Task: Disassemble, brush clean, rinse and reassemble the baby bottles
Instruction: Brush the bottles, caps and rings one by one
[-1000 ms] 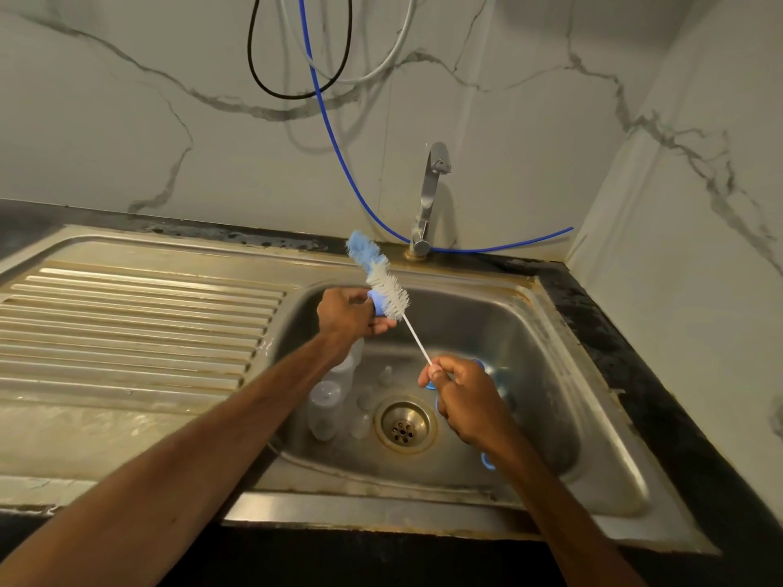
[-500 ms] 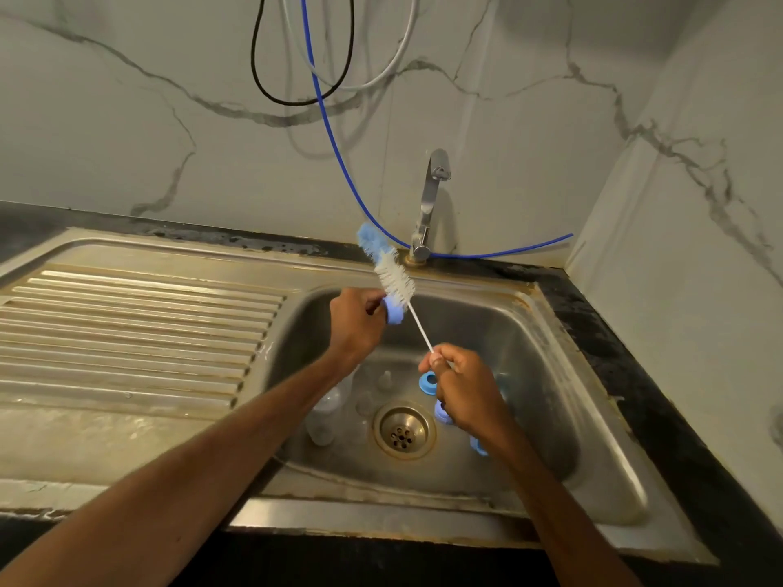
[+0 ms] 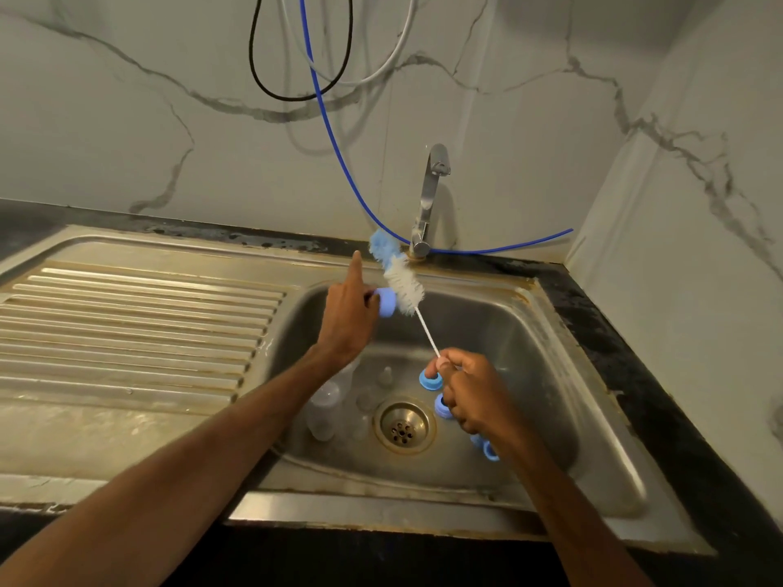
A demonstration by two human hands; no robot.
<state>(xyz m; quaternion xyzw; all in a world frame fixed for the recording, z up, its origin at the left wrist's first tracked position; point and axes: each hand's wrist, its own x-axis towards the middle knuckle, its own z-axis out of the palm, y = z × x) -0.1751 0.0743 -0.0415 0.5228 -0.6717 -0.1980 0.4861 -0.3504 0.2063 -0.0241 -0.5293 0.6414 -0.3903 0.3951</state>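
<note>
The person stands over a steel sink that is set in a dark bench. The left hand is raised above the back left corner of the basin and holds a blue screw ring of a baby bottle. Its thumb and lower fingers are curled on the ring, while the index finger points straight up. The right hand is lower, over the middle of the basin, and its fingers pinch the thin white wire handle of a bottle brush. The brush slants up and to the left. Its white bristles touch the open side of the ring, and its blue sponge tip reaches just beside the foot of the tap.

The other parts lie on the bottom of the basin. Clear bottles lie to the left of the drain, with small clear teats near them. More blue rings lie to the right of the drain, partly hidden by the right hand.

A ribbed draining board takes the left part of the sink. A blue hose comes down the marble wall and passes behind the tap. A black cable and a white hose hang in loops above.
</note>
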